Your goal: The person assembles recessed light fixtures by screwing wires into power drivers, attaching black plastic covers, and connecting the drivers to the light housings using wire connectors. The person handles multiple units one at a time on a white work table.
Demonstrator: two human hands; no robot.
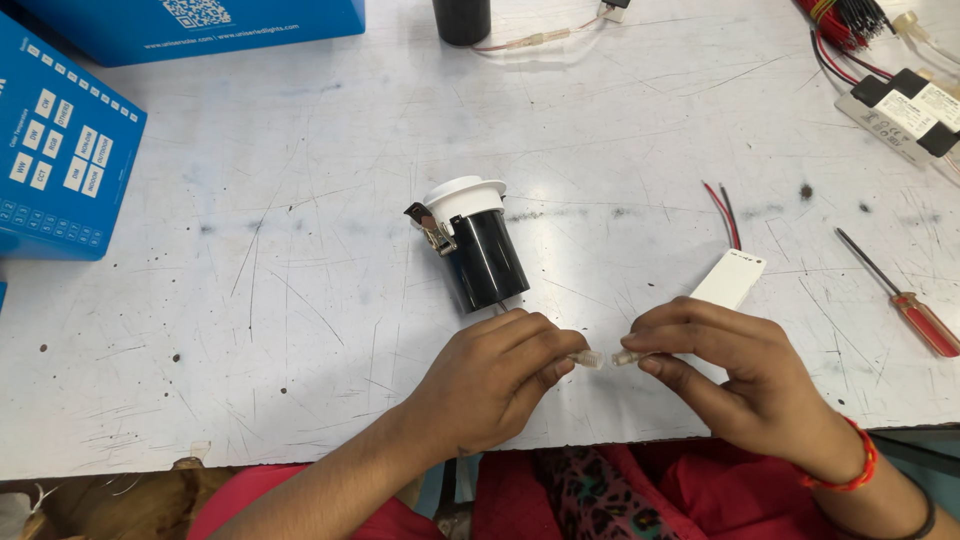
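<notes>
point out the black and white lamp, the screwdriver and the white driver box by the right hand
black and white lamp (487, 258), head view, on its black barrel
screwdriver (928, 324), head view, on its red handle
white driver box (731, 278), head view, on its flat top

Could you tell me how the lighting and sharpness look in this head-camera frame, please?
Head view: light is even and soft, with only faint shadows under the left hand and right hand; a glossy streak runs down the black lamp housing; the small clear connectors between the fingertips look slightly soft; the scratched white table is sharp.
</notes>
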